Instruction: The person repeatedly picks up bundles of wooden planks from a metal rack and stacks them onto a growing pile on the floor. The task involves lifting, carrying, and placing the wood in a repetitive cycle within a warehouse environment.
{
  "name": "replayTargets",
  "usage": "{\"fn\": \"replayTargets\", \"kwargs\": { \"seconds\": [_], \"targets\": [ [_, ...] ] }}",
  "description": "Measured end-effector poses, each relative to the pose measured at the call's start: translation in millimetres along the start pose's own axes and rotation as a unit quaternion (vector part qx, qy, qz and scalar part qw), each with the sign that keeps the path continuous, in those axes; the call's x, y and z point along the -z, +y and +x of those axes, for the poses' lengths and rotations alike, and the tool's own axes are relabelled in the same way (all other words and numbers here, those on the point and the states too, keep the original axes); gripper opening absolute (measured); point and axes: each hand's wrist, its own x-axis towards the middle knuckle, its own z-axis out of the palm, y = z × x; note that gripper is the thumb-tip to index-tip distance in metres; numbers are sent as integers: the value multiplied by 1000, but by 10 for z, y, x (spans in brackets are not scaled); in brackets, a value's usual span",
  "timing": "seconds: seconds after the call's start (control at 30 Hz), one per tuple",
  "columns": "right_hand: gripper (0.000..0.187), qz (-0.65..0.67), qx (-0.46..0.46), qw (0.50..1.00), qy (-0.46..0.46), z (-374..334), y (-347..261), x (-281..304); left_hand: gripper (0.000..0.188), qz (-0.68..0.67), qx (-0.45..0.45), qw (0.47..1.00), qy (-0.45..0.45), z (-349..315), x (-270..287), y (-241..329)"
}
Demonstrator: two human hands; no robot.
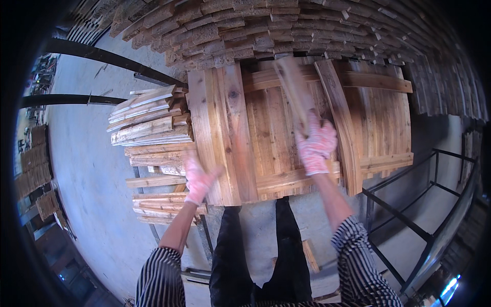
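Note:
My right hand (317, 143), in a pink-and-white work glove, grips a narrow wooden board (292, 84) that points away from me and is blurred. It hangs above a wooden pallet panel (378, 117) made of side-by-side planks with cross battens. My left hand (198, 179), gloved the same way, rests with fingers spread on the panel's near left planks (220, 117), holding nothing. My dark trousers and striped sleeves show below.
A stack of loose boards (151, 128) lies left of the panel on a low rack. A big pile of cut wood (255, 30) fills the back. A black metal frame (409, 215) stands at the right. Concrete floor (87, 169) spreads to the left.

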Motion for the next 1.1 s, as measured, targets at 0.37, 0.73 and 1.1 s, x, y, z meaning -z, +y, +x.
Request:
{"fn": "replayTargets", "kwargs": {
  "seconds": [0.37,0.73,1.1],
  "targets": [
    [89,-3,29,999,18,280,335,-71,73,-384,343,857,-10,311,-170,-185],
    [83,10,-53,989,-137,198,-166,-206,82,-348,340,873,-22,293,-96,-37],
    [83,24,-44,997,-54,619,1371,-352,81,-299,294,907,-46,331,-210,-201]
  ]
}}
